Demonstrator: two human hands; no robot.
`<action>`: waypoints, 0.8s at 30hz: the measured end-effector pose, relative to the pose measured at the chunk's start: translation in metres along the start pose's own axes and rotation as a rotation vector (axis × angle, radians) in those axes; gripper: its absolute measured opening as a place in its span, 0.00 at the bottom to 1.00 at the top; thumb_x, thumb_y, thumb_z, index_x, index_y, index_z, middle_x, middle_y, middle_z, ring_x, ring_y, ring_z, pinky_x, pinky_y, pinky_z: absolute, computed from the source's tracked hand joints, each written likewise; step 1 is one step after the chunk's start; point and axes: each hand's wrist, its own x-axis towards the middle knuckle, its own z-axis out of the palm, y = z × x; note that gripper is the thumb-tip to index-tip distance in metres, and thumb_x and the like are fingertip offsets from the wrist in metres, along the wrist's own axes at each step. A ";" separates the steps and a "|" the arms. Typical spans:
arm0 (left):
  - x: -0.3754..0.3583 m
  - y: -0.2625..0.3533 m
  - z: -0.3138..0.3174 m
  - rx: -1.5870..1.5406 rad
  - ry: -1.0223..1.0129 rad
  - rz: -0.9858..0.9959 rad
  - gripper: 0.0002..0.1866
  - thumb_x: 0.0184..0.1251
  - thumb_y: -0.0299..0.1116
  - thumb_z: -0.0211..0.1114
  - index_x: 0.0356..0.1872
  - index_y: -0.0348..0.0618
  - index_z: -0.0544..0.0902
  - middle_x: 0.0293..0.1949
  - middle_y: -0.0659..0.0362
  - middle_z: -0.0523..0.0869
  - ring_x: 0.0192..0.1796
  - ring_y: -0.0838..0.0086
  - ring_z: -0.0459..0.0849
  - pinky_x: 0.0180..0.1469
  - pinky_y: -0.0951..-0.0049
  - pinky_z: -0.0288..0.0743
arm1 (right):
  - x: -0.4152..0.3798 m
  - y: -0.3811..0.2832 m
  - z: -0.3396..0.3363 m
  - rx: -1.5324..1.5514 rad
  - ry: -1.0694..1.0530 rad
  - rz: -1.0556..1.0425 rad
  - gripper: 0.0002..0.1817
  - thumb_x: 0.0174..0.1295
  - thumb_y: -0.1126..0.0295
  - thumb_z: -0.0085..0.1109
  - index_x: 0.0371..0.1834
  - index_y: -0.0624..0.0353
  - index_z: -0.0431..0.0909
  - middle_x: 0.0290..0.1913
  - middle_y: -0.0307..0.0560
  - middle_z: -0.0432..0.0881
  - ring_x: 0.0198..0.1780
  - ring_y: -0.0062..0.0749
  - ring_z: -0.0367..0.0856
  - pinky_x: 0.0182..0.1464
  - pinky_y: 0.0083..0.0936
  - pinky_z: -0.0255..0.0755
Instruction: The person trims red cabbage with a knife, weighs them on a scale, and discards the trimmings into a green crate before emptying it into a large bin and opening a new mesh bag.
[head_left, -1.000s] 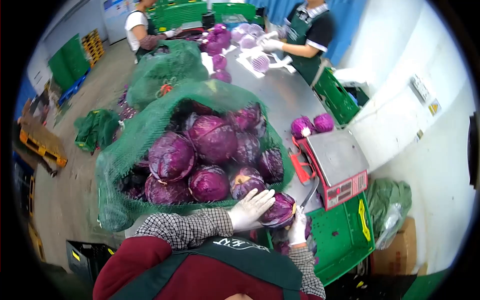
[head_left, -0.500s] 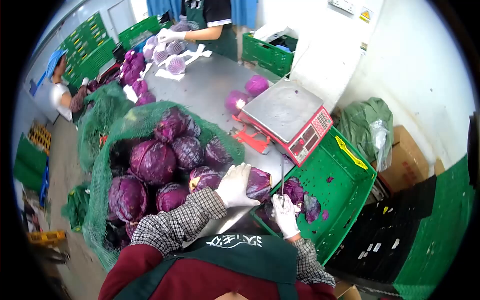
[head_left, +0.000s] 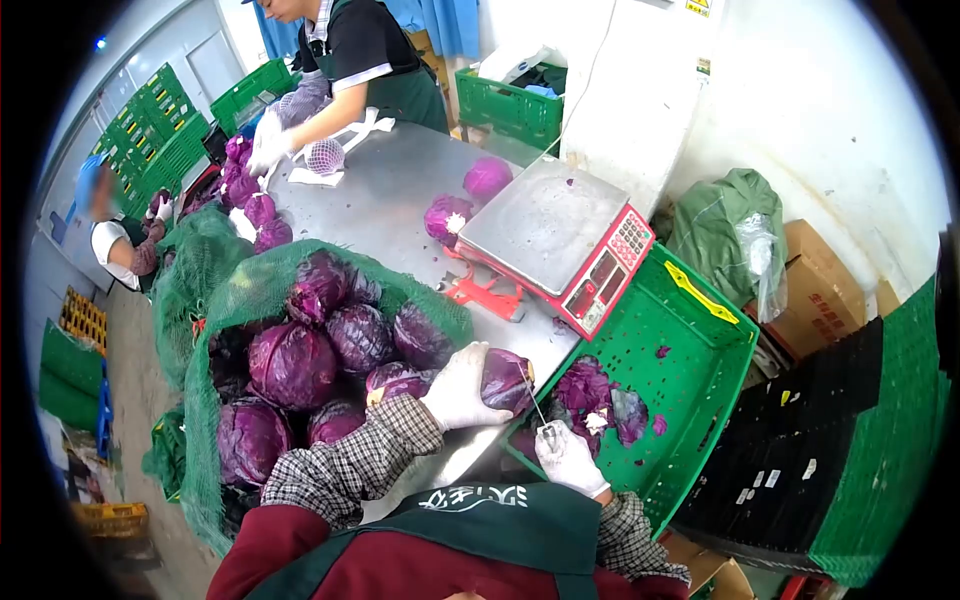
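Observation:
My left hand (head_left: pixel 464 388), in a white glove, is pressed round a red cabbage (head_left: pixel 506 381) at the table's front edge. My right hand (head_left: pixel 566 455), gloved too, is closed on the handle of a knife (head_left: pixel 532 392); its thin blade reaches up to the cabbage's right end. Left of my left hand a green net sack (head_left: pixel 205 440) lies open, full of several red cabbages (head_left: pixel 292 364). Below and right of the knife, loose purple leaves (head_left: pixel 584 390) lie in a green crate (head_left: pixel 680 400).
A red scale (head_left: pixel 550 225) stands on the metal table (head_left: pixel 385 190), with two cabbages (head_left: pixel 447 218) and a red tool (head_left: pixel 484 291) beside it. One person (head_left: pixel 350 70) works across the table, another (head_left: pixel 120 225) at far left. Black and green stacks (head_left: pixel 790 450) stand at right.
The knife blade has swung from upright to leaning left against the cabbage's end. The view has shifted, and the person across the table leans further left over the cabbages.

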 end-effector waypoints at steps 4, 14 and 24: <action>0.009 -0.003 0.005 0.024 -0.024 0.005 0.59 0.34 0.57 0.77 0.63 0.24 0.61 0.60 0.33 0.67 0.65 0.44 0.67 0.70 0.57 0.58 | 0.007 0.021 0.006 -0.208 0.017 -0.170 0.10 0.62 0.66 0.47 0.39 0.62 0.72 0.33 0.59 0.79 0.36 0.56 0.79 0.37 0.45 0.75; 0.016 0.001 0.004 0.065 -0.008 -0.110 0.58 0.35 0.58 0.75 0.64 0.23 0.62 0.59 0.34 0.70 0.64 0.46 0.69 0.69 0.58 0.60 | 0.068 0.052 0.032 -0.271 0.050 0.019 0.06 0.57 0.73 0.51 0.28 0.66 0.75 0.29 0.60 0.77 0.31 0.52 0.79 0.33 0.44 0.75; 0.003 0.010 0.008 0.091 0.121 -0.044 0.54 0.37 0.57 0.73 0.61 0.23 0.65 0.55 0.36 0.74 0.60 0.48 0.73 0.65 0.60 0.65 | 0.071 -0.005 -0.020 -0.154 -0.046 0.210 0.13 0.58 0.66 0.52 0.34 0.67 0.78 0.35 0.67 0.80 0.43 0.63 0.80 0.45 0.45 0.75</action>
